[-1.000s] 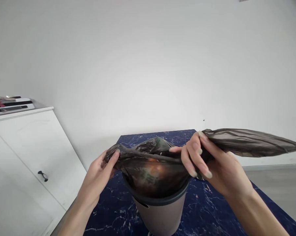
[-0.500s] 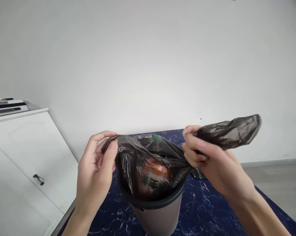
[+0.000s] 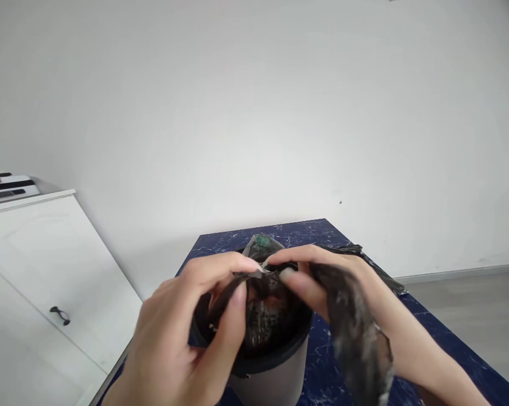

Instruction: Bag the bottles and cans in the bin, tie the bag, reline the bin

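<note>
A grey trash can (image 3: 275,379) with a dark rim stands on the blue marbled table. Inside it lies a dark, see-through garbage bag (image 3: 260,321), with an orange-and-green item showing faintly through the plastic. Over the can's mouth, my left hand (image 3: 195,316) pinches the bag's gathered edge between thumb and fingers. My right hand (image 3: 317,276) grips the same gathered plastic close beside it, fingertips nearly meeting the left. A long loose end of the bag hangs down from my right hand, blurred by motion.
Blue marbled table (image 3: 220,241) runs back to the white wall. More dark plastic (image 3: 376,268) lies along its right edge. A white cabinet (image 3: 30,270) with a black handle (image 3: 60,316) stands at the left, with items (image 3: 9,187) on top.
Both hands have come together over the can, drawing the bag's edges to the middle. The loose end in my right hand has swung from pointing right to hanging down.
</note>
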A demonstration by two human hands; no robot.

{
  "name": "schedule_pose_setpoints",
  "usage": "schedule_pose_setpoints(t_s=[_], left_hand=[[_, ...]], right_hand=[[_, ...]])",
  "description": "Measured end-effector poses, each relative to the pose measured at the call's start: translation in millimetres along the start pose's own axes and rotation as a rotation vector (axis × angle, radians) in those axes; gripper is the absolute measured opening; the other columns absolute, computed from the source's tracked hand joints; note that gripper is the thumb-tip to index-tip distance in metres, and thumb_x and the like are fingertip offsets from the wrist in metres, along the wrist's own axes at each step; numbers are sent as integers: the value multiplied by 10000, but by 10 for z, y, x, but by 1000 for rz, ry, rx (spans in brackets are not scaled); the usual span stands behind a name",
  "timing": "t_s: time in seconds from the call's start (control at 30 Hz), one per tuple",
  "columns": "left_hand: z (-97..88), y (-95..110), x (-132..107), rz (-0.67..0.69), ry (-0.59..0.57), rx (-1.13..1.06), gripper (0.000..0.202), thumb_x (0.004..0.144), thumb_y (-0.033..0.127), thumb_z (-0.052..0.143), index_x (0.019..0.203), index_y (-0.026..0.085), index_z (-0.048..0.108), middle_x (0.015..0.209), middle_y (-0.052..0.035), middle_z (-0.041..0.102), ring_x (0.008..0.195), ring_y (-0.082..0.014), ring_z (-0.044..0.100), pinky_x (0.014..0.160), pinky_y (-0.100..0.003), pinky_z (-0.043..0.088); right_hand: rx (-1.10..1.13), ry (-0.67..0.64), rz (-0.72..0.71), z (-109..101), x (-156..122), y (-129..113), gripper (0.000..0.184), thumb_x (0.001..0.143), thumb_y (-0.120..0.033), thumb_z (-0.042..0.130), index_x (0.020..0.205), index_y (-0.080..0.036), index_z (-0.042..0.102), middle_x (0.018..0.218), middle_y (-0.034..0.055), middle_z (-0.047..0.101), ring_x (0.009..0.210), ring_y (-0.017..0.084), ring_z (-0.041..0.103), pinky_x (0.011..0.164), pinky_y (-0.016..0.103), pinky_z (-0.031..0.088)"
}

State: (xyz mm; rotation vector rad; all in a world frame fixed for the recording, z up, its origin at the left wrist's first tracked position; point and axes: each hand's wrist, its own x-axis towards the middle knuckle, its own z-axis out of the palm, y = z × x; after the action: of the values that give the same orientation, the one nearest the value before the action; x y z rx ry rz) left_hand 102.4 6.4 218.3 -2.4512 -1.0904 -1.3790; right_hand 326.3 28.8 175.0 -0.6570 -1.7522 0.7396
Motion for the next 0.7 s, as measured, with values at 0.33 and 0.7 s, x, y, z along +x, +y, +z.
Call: schedule_pose_setpoints(t_s=[0.33, 0.7], left_hand=[[-322, -381, -110, -572, -63, -451, 611, 945, 844, 486, 956, 313, 788, 658, -36, 664, 548, -213, 601, 457, -322, 477], [-280, -451, 5, -417, -417, 15, 399, 957, 653, 677, 822, 281, 624, 715, 21, 554, 631, -171, 539, 580, -288, 422]], right_hand=[[356, 166, -4, -74, 5, 142, 535, 1140, -643, 412, 948, -263, 737, 637, -44, 351, 530, 127, 288, 503, 326, 243], [309, 117, -13, -85, -5, 115, 565, 1164, -623, 346, 942, -273, 731, 602, -51, 332, 526, 128, 288, 505, 321, 262]])
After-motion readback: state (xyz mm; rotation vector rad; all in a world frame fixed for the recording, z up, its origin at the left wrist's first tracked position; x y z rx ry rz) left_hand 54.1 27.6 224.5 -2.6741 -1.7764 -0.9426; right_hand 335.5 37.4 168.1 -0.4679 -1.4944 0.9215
